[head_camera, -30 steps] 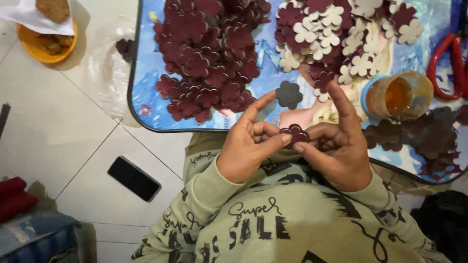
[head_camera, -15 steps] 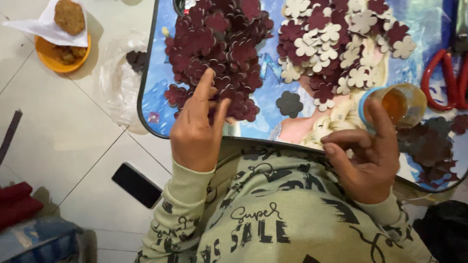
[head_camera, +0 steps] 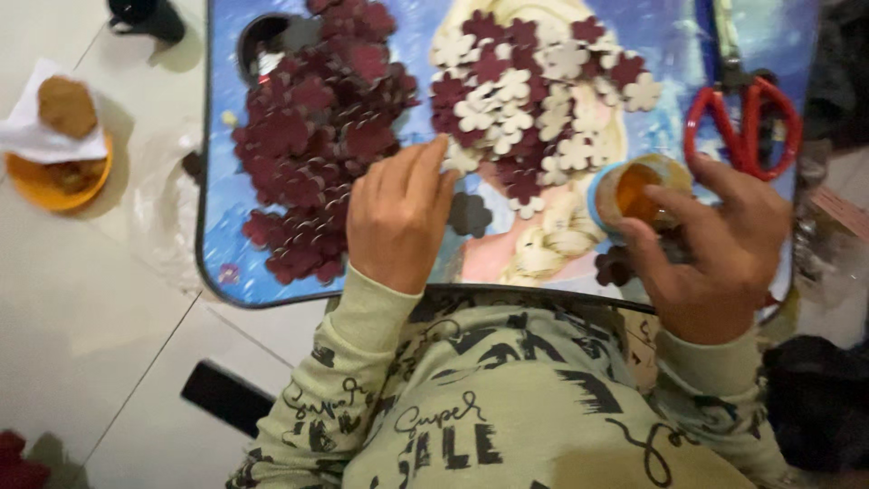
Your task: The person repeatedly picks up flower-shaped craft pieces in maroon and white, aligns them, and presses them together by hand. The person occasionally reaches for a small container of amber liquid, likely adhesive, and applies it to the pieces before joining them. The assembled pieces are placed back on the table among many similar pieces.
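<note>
My left hand (head_camera: 396, 213) lies palm down on a blue picture tray table (head_camera: 217, 195), fingers together, its tips at the edge of a heap of maroon and cream flower-shaped cutouts (head_camera: 534, 109). A bigger pile of maroon flower cutouts (head_camera: 317, 145) lies just left of that hand. A single dark flower cutout (head_camera: 471, 215) sits beside the thumb. My right hand (head_camera: 724, 254) reaches to a small blue-rimmed jar of amber glue (head_camera: 634, 192), fingers at its side and rim. Whether the fingers grip the jar is unclear.
Red-handled scissors (head_camera: 747, 122) lie at the tray's right end. On the white tiled floor to the left stand an orange bowl with biscuits on paper (head_camera: 59, 149) and a dark cup (head_camera: 145, 16). A black phone (head_camera: 226, 397) lies near my left elbow.
My hands, which met over one maroon cutout, have parted. The left moved up onto the tray by the piles; the right moved right to the glue jar.
</note>
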The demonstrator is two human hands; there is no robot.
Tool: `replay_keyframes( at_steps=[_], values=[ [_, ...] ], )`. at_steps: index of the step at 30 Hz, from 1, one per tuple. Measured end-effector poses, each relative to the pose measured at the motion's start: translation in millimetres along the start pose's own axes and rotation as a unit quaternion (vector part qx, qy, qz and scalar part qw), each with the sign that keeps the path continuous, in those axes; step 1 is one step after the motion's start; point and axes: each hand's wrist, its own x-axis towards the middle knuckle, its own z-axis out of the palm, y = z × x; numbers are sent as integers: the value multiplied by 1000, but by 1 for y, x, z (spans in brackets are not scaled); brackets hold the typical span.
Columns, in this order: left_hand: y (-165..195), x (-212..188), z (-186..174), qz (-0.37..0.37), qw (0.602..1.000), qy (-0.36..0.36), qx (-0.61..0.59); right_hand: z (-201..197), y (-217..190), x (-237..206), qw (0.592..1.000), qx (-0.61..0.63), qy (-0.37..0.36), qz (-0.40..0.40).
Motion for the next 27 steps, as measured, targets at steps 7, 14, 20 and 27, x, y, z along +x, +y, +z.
replay_keyframes(
  at_steps=[7, 14, 20, 27],
  values=[
    [10, 15, 30, -39, 998, -40, -12, 14, 28, -11, 1000, -14, -22, 9],
    [24, 11, 12, -103, 989, -49, -89, 15, 38, -16, 999, -1, -38, 16],
    [38, 3, -6, -245, 888, -118, -370, 15, 41, -17, 999, -5, -49, 20],
    [39, -11, -9, -346, 725, -127, -582, 15, 43, -18, 999, -5, -44, 17]
  ],
)
